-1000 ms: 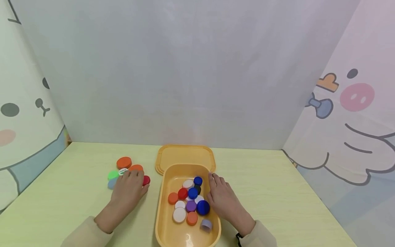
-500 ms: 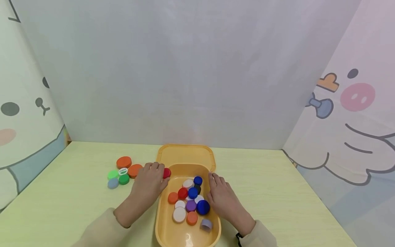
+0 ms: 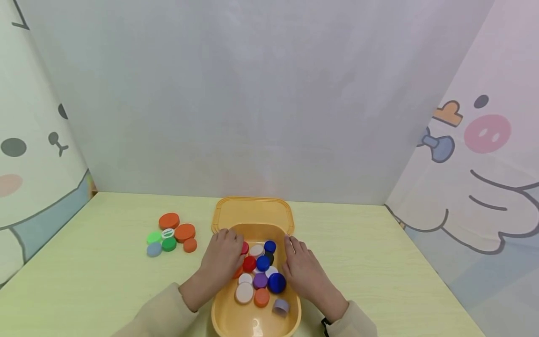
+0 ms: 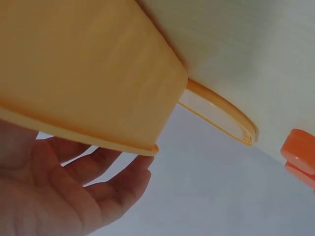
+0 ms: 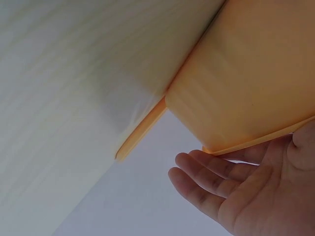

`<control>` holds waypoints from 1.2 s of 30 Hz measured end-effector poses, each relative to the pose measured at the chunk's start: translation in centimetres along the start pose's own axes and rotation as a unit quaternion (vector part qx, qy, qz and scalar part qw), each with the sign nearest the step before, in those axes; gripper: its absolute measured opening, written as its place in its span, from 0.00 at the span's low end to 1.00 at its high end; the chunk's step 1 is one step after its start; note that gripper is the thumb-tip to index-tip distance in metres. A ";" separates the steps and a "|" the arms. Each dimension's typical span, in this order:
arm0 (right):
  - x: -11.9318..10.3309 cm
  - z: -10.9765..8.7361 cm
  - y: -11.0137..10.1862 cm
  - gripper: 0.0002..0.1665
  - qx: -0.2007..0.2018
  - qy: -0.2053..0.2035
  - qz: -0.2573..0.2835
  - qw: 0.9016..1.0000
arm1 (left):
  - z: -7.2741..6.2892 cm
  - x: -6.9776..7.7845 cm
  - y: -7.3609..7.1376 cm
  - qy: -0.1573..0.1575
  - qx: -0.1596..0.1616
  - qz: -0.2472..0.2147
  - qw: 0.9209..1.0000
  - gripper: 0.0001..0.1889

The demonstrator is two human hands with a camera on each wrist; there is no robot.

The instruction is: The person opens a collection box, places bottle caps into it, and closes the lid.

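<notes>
A yellow plastic box [image 3: 257, 323] holds several bottle caps in white, blue, red, orange, purple and black. My left hand [image 3: 221, 255] is over the box's left rim, and a red bottle cap [image 3: 244, 247] shows between its thumb and forefinger, partly covered. From the left wrist, that hand [image 4: 74, 187] appears at the rim with its fingers bent; the cap is hidden there. My right hand [image 3: 307, 271] rests on the right rim. Its fingers are loosely extended along the edge in the right wrist view, apart from one another and without a cap.
Left of the box lies a loose group of caps: orange caps [image 3: 185, 232], a green cap [image 3: 169, 244], a light green cap [image 3: 154, 238], a pale blue cap [image 3: 154, 249] and a white one [image 3: 168, 233]. Behind the box is its yellow lid [image 3: 252, 210]. Grey cloth [image 3: 240, 103] backs the table.
My left hand has moved right from the loose caps to the box, carrying the red bottle cap over its left rim. The right hand has stayed in place.
</notes>
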State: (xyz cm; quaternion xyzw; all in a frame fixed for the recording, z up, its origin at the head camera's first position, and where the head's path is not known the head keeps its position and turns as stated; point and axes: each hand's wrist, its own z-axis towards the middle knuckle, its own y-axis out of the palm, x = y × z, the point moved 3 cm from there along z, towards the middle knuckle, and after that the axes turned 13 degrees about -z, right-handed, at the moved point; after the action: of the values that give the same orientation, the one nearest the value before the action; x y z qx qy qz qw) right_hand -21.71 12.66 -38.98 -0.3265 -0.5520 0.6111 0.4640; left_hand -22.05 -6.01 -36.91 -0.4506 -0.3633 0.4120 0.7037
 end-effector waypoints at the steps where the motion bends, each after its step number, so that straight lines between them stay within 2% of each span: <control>1: 0.0 0.0 0.0 0.32 0.000 0.000 0.001 1.000 | 0.0 0.0 0.1 0.003 0.000 0.004 1.000 0.20; 9: 0.0 -0.1 0.0 0.33 0.005 0.002 0.003 1.000 | 0.1 0.1 0.9 0.007 -0.022 0.064 0.998 0.20; 14: 0.0 0.0 0.0 0.32 0.007 0.002 0.005 1.000 | 0.2 0.1 1.3 0.004 -0.033 0.099 0.994 0.16; 21: -0.1 0.0 0.0 0.32 0.008 0.002 0.002 1.000 | 0.3 0.0 1.7 -0.010 -0.060 0.110 0.992 0.15; 24: 0.0 0.0 0.0 0.32 0.007 0.003 0.001 1.000 | 0.3 0.1 1.6 -0.013 -0.061 0.104 0.993 0.15; 29: -0.1 0.0 -0.1 0.32 0.005 0.003 0.004 1.000 | 0.2 0.0 1.3 -0.003 -0.048 0.085 0.995 0.15; 36: -0.1 -0.1 -0.1 0.32 0.010 -0.002 0.001 1.000 | 0.1 -0.2 -0.2 0.006 0.004 0.040 0.999 0.14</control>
State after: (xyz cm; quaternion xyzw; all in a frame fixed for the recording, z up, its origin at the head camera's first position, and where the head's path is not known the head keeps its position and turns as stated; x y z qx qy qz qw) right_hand -21.62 12.63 -38.95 -0.3216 -0.5462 0.6178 0.4654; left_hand -22.17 -6.18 -36.77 -0.4644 -0.3392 0.4383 0.6908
